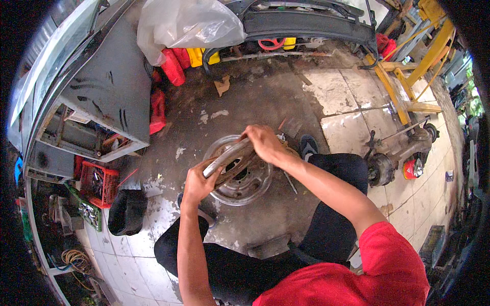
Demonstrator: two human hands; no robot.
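A grey metal ring (228,157) with a brownish inner side is tilted up between my two hands. My left hand (199,182) grips its near-left edge, fingers wrapped round the rim. At the far-right end, my right hand (263,144) is closed over the same edge. Directly below, a worn steel wheel rim (250,192) lies flat on the floor between my legs, partly covered by the ring. Whether ring and wheel rim touch is hidden. A thin metal tool (290,182) lies just right of the wheel rim.
Left stand a grey metal cabinet (109,94) and a red crate (109,199) of parts. A vehicle axle (403,155) lies at right near a yellow frame (390,92). Ahead are red containers (173,67), a plastic sheet (191,23) and a dark vehicle body part (311,25).
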